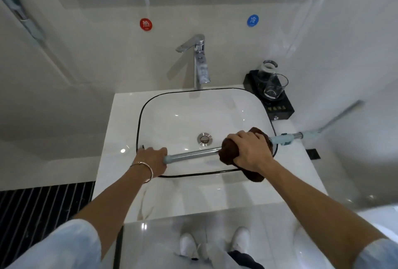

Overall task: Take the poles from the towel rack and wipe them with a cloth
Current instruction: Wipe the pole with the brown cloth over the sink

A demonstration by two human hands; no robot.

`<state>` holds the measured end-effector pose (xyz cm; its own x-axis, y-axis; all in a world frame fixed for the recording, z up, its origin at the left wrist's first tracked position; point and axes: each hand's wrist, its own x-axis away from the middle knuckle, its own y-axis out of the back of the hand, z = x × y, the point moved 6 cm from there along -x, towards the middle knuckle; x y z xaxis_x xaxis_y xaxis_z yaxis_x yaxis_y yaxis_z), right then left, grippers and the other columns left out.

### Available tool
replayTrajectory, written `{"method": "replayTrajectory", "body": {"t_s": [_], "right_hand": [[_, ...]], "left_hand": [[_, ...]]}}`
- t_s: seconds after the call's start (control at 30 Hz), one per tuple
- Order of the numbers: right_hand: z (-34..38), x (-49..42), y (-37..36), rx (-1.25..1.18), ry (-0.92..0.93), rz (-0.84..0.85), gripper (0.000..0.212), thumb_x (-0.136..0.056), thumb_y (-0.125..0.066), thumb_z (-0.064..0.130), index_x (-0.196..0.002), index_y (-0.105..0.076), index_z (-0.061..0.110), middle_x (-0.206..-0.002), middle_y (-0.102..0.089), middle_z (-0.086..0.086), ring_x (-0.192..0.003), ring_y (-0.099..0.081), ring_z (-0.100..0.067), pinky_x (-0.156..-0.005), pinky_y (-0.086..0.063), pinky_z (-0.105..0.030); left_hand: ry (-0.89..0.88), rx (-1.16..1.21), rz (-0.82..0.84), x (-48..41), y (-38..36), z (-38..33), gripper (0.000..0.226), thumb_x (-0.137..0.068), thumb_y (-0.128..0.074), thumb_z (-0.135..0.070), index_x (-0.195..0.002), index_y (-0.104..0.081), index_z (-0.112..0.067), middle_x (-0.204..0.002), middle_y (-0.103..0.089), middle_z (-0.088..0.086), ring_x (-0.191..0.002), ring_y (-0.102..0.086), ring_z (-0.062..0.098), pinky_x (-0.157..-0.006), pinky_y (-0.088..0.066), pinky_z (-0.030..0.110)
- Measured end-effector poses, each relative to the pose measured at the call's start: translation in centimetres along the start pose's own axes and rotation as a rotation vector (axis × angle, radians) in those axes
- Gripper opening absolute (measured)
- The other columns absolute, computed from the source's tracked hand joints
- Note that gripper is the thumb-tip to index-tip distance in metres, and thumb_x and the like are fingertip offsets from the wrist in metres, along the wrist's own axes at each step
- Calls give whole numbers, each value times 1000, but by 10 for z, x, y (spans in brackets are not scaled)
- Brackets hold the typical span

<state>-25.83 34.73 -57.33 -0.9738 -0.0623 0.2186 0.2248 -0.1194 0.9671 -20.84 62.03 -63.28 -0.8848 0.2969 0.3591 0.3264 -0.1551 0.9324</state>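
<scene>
A shiny metal pole (pixel 195 153) with pale blue end fittings lies level across the front of the white sink (pixel 172 105). My left hand (pixel 151 159) grips its left end. My right hand (pixel 251 150) holds a dark brown cloth (pixel 230 152) wrapped round the pole toward its right part. Past the cloth, the pole's right end (pixel 288 138) with a blue clip sticks out over the counter.
A chrome faucet (pixel 201 64) stands behind the sink. Two glasses (pixel 273 84) sit on a black tray (pixel 282 108) at the back right. A mirror hangs above. To the left lies a dark striped floor (pixel 38 202); my white shoes (pixel 215 243) show below the counter.
</scene>
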Motion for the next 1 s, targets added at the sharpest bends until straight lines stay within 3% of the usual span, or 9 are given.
{"method": "replayTrajectory", "body": {"t_s": [0.13,0.2,0.37,0.47,0.6,0.8,0.9,1.0], "right_hand": [[-92,20,34,13,-226,-145,49,-72,-65,38,-120,-53,37,-117,-59,3,-107,-56,-26,-96,-39,-46],[-127,25,45,-19,-308,-195,49,-71,-67,38,-118,-55,36,-115,-61,0,-103,-59,-28,-93,-42,-46],[-151,24,26,-160,-378,-92,53,-69,-70,28,-119,-55,33,-116,-59,0,-111,-51,-27,-95,-41,-47],[-133,11,24,-225,-334,-92,48,-69,-71,27,-115,-58,31,-112,-58,1,-109,-52,-26,-92,-42,-46],[-111,-6,23,-131,-242,-47,45,-67,-69,31,-111,-59,34,-109,-60,5,-102,-57,-22,-90,-44,-45],[-47,-19,11,-20,-78,-32,54,-68,-68,38,-119,-53,36,-112,-58,6,-108,-56,-22,-96,-37,-41],[11,-21,-9,-20,0,-122,61,-64,-71,36,-122,-54,32,-113,-59,3,-109,-56,-25,-98,-33,-44],[64,-16,-26,-16,61,-302,68,-48,-79,30,-113,-62,23,-103,-63,-1,-96,-61,-27,-93,-42,-51]], "left_hand": [[44,90,-70,-7,9,8,27,-82,-51,-25,-108,-43,-21,-99,-58,-3,-103,-48,20,-89,-32,33],[11,11,-103,-7,12,9,23,-87,-51,-32,-106,-44,-20,-103,-58,-4,-102,-50,20,-87,-31,33],[-26,-89,-107,0,10,-5,21,-95,-41,-28,-113,-46,-18,-108,-58,0,-100,-55,23,-84,-35,34],[-10,-17,-35,-1,11,-6,21,-91,-42,-21,-111,-46,-16,-104,-60,3,-95,-58,25,-81,-36,33],[46,41,45,-2,8,3,20,-86,-44,-25,-105,-49,-20,-88,-56,0,-77,-51,23,-70,-38,29],[53,60,48,-7,9,2,19,-85,-44,-26,-101,-54,-23,-93,-62,1,-83,-57,24,-72,-43,29],[28,61,59,-8,8,2,18,-86,-44,-25,-102,-51,-21,-93,-62,2,-79,-53,23,-73,-42,30],[-17,59,42,-6,9,1,18,-86,-44,-23,-103,-49,-20,-82,-56,0,-75,-50,23,-71,-33,30]]}}
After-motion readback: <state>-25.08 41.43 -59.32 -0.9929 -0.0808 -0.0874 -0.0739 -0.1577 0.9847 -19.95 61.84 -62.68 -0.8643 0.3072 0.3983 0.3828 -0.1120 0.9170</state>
